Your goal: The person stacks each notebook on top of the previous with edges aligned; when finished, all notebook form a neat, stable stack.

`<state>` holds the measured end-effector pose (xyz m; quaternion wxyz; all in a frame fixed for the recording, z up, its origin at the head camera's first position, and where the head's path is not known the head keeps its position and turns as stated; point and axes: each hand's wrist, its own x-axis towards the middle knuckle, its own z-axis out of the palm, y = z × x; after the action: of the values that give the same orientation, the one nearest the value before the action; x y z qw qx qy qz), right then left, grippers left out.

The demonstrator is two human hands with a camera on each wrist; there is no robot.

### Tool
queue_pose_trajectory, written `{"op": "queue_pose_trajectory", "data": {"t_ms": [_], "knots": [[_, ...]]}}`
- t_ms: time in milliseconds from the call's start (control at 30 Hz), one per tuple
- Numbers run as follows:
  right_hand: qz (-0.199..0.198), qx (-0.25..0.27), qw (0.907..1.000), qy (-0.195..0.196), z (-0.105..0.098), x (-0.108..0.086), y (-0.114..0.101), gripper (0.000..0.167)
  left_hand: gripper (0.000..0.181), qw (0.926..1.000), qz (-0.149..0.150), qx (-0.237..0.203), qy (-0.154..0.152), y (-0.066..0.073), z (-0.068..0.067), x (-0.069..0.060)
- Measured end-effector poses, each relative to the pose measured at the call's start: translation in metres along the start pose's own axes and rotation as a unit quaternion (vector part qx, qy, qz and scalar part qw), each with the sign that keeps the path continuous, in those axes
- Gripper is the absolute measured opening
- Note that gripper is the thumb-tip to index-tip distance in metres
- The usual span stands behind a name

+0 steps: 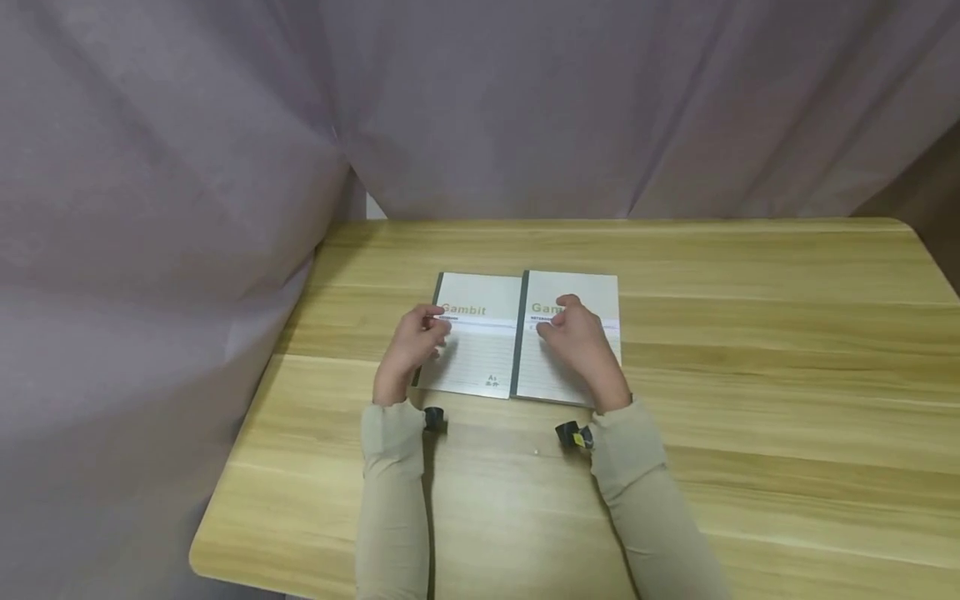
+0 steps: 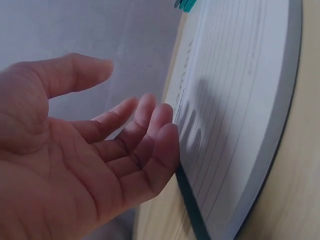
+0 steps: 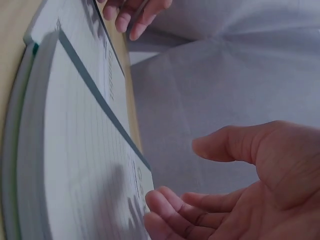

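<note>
Two white "Gambit" notebooks with dark green spines lie side by side on the table. My left hand is at the spine side of the left notebook, fingers loosely bent, thumb apart, gripping nothing. In the left wrist view its fingertips come close to the cover; whether they touch cannot be told. Over the right notebook is my right hand, also loosely bent and holding nothing, its shadow falling on the cover. The right wrist view shows the right notebook raised on a layer with a greenish edge.
A wood-grain table extends to both sides and toward the front. Grey curtain cloth hangs behind it and along the left edge. Small dark devices sit at both cuffs, one of them a black wrist camera.
</note>
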<state>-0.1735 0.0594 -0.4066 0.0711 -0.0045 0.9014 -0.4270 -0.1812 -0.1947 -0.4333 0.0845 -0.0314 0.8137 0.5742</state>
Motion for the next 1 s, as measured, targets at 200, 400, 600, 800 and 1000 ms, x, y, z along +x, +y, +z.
{"op": "queue_pose_trajectory", "data": {"t_ms": [200,400,600,800,1000], "knots": [[-0.042,0.005,0.9990,-0.010,0.019,-0.001,-0.011,0.048,0.042,0.9991,-0.020,0.012,0.037,-0.010,-0.012,-0.005],[-0.052,0.005,0.9983,-0.025,0.033,-0.005,-0.018,0.039,0.043,0.9982,-0.028,0.018,0.049,-0.013,-0.012,-0.008],[-0.046,0.017,0.9979,-0.041,0.042,-0.008,-0.021,0.047,0.041,0.9957,-0.035,0.038,0.077,-0.011,-0.011,-0.011],[-0.024,0.025,0.9978,-0.056,0.048,-0.012,-0.018,0.063,0.041,0.9946,-0.063,0.058,0.059,-0.011,-0.008,-0.008],[-0.033,0.014,0.9967,-0.073,0.057,-0.015,-0.016,0.063,0.043,0.9929,-0.085,0.063,0.055,-0.012,-0.006,-0.008]]}}
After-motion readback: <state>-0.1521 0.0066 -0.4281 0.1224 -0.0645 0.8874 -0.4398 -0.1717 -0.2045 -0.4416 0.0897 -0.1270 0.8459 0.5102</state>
